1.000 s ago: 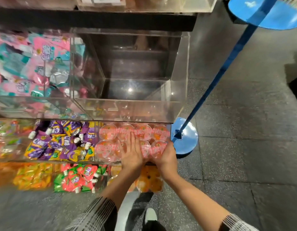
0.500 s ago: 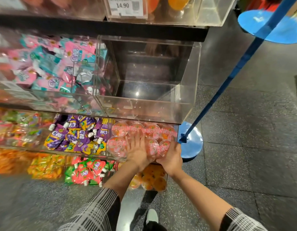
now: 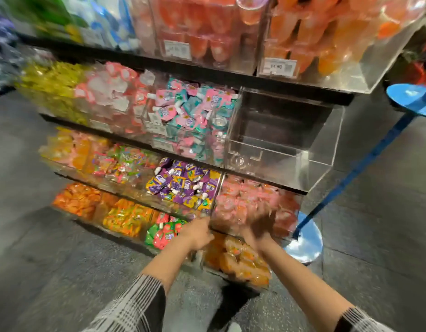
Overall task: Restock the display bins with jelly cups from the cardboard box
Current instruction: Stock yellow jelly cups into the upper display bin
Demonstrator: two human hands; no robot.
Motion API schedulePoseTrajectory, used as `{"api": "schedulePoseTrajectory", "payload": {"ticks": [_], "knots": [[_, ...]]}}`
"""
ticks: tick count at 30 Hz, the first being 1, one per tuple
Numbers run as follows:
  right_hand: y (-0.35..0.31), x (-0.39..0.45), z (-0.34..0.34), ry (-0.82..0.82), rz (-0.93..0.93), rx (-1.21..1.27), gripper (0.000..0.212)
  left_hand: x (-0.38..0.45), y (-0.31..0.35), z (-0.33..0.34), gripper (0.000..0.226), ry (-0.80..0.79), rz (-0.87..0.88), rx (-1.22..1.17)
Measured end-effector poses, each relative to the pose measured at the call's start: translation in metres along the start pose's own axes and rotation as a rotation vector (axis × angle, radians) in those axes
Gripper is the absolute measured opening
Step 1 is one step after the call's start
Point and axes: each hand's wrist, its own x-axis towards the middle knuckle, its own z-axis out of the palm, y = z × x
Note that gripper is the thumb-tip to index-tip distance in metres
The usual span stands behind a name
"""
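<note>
Many clear bins (image 3: 279,164) sat in rows on the dark shelves, full of bright snacks. Far on the left were yellow and orange packs, too blurry to name. Next came the purple pouches (image 3: 183,183), and under them the green and red pouches (image 3: 164,232). The person's left hand (image 3: 198,232) was at the front edge between the purple bin and the pink one, but nobody could tell if its fingers were curled or spread. Just to the right, the pink jelly cups (image 3: 233,202) filled their bin. The right hand (image 3: 262,224) was over those cups, smeared by blur, so its grip could not be told either. Below it lay the orange jelly cups (image 3: 240,257). Above the pink cups stood a see-through bin with nothing in it. Farthest right stood a blue pole (image 3: 365,164) on its round base.
</note>
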Motion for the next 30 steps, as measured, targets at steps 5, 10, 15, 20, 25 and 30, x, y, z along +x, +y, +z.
{"api": "schedulePoseTrajectory", "payload": {"ticks": [5, 10, 15, 20, 25, 30], "knots": [[-0.124, -0.061, 0.011, -0.142, -0.384, -0.25, 0.029, -0.105, -0.102, -0.012, 0.046, 0.002, -0.151, 0.007], [-0.248, -0.139, 0.061, -0.271, -0.699, -0.369, 0.035, -0.234, -0.213, -0.005, 0.045, 0.058, -0.311, -0.096], [-0.354, -0.23, 0.127, -0.388, -0.994, -0.417, 0.039, -0.375, -0.303, 0.028, 0.048, 0.086, -0.494, -0.231], [-0.446, -0.332, 0.192, -0.516, -1.293, -0.503, 0.039, -0.51, -0.369, 0.08, 0.045, 0.205, -0.7, -0.459], [-0.526, -0.428, 0.251, -0.597, -1.514, -0.576, 0.038, -0.618, -0.411, 0.135, 0.044, 0.376, -0.892, -0.706], [-0.597, -0.509, 0.317, -0.683, -1.688, -0.635, 0.034, -0.698, -0.451, 0.17, 0.043, 0.513, -1.059, -0.858]]}}
